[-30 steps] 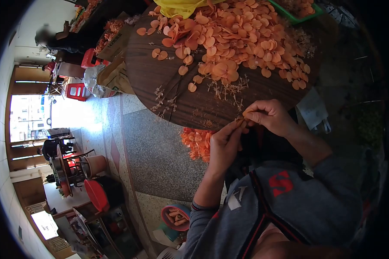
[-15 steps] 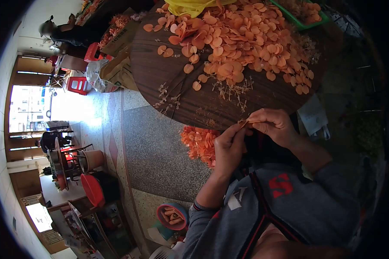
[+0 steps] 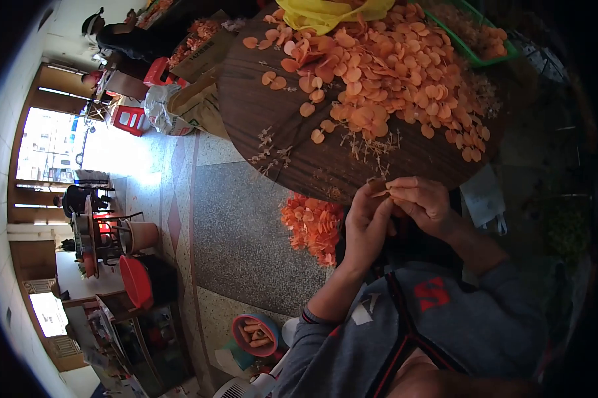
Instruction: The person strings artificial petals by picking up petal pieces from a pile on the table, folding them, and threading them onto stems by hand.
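Round table (image 3: 242, 99) bears a heap of orange petals (image 3: 418, 86). Left hand (image 3: 367, 225) half curled, its hold cannot be told; right hand (image 3: 428, 204) pinched on a small pale-orange piece (image 3: 380, 194) by the table's near edge. Judgement: light, steady fingertip pressure should avoid tearing.

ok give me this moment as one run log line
left hand: at small orange piece | right hand: pinching same piece | table: orange leafy pile, dry stems

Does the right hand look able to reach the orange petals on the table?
Probably yes: mostly bare tabletop appears to lie between the right hand and the orange petals, though this hand seems to pinch something small.
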`<state>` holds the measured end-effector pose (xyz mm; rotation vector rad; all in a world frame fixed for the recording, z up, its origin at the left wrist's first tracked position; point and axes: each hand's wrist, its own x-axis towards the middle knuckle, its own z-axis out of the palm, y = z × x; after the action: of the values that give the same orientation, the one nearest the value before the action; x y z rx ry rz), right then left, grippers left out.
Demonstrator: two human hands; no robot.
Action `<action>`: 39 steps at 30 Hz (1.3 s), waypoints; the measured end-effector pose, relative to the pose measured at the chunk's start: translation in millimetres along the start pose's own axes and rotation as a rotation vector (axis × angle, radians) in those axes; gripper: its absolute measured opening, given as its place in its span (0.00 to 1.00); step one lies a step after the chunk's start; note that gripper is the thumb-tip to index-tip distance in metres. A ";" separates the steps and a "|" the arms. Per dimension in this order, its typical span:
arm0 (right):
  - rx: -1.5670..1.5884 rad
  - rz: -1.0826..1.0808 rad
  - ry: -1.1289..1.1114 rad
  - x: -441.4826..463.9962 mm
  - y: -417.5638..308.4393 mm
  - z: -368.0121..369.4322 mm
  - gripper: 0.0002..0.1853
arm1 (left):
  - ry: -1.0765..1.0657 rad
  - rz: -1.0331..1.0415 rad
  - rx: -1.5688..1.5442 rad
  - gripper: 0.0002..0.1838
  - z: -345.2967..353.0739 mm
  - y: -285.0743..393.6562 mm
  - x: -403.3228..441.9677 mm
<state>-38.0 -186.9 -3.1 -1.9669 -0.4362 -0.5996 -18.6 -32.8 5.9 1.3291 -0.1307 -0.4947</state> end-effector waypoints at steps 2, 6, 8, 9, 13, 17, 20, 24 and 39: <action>-0.007 0.039 0.028 6.4 -0.2 -4.5 0.07 | 0.001 0.011 0.053 0.23 -7.2 -3.0 -1.8; 0.010 0.026 0.015 9.0 2.7 -3.7 0.07 | -0.015 0.021 0.106 0.29 -18.9 -8.4 -9.3; 0.017 -0.003 0.007 11.3 1.7 0.7 0.07 | 0.007 0.133 0.158 0.30 -19.1 -12.8 -11.0; 0.035 -0.027 -0.018 12.6 -0.1 2.9 0.08 | 0.020 0.188 0.183 0.30 -19.1 -15.0 -10.8; 0.114 -0.040 -0.094 6.1 -3.7 13.7 0.07 | 0.050 0.235 0.142 0.27 -22.3 -19.1 -5.2; 0.268 0.102 -0.318 15.0 11.9 -2.7 0.05 | 0.001 0.137 0.020 0.18 -27.0 -14.9 -5.2; 0.107 0.310 -0.176 52.7 40.1 -6.0 0.06 | 0.021 0.107 -0.001 0.12 -35.0 -12.8 -3.2; -0.393 0.179 -0.226 102.5 85.2 7.5 0.11 | 0.094 0.217 0.064 0.07 -37.2 -6.3 0.0; -0.687 0.136 -0.517 115.9 113.2 4.9 0.19 | 0.156 0.105 -0.042 0.06 -45.6 4.0 18.4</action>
<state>118.2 -227.2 -18.9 -2.8005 -0.4358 -0.1394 15.6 1.0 -5.0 1.3070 -0.0608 -0.3020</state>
